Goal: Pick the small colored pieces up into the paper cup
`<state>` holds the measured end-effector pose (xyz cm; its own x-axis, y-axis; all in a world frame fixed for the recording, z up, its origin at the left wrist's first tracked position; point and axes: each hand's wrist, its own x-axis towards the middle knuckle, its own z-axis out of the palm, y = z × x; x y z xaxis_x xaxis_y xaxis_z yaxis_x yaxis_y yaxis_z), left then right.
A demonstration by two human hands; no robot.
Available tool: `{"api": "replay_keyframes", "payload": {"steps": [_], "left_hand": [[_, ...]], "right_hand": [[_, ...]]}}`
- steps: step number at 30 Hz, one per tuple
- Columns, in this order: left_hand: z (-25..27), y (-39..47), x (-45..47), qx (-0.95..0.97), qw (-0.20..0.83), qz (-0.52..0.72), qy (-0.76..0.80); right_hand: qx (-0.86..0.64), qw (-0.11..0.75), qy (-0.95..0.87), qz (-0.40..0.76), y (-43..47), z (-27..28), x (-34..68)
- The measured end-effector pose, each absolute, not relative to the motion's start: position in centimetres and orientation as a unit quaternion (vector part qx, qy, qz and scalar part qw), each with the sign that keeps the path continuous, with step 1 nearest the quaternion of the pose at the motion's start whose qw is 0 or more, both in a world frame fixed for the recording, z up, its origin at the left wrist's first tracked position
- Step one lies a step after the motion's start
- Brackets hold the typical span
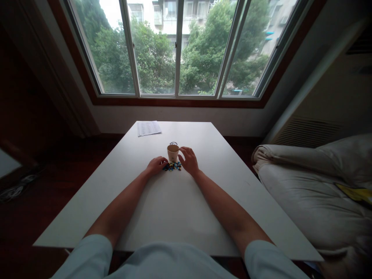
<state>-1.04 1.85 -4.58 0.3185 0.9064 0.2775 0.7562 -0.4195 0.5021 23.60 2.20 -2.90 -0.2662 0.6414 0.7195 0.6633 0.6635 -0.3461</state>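
Observation:
A pale paper cup [173, 154] stands upright on the white table. Just in front of it lies a small pile of beads [173, 166] in blue, black, yellow and other colours. My left hand [157, 165] rests at the pile's left edge, its fingers stretched towards the beads and slightly apart; nothing held is visible in it. To the right of the cup is my right hand [189, 160], thumb and fingers apart. Its index fingertip is at the cup's rim, and whether it touches I cannot tell. Behind the cup shows a small dark looped item [173, 143], partly hidden.
Printed paper sheets [149, 128] lie at the far left corner of the white table [174, 209]. Beyond it is a wide window [177, 58]. Right of the table stands a padded, cloth-covered seat [305, 186]. Coiled cables [19, 190] lie on the floor at left.

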Motion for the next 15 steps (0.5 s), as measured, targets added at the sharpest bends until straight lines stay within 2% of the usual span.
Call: {"api": "replay_keyframes", "payload": {"steps": [3,9,15], "left_hand": [[-4.7,2.0,-1.0,0.799,0.142,0.262,0.523],[-4.8,2.0,-1.1,0.803,0.138,0.265,0.516],[-4.9,2.1,-1.1,0.800,0.143,0.266,0.519]], "right_hand": [[-0.479,0.428,-0.766,-0.015,2.8,-3.5,24.3],[-0.621,0.263,-0.738,0.028,4.6,-5.1,25.8],[-0.581,0.215,-0.783,0.052,5.2,-5.1,27.1]]}}
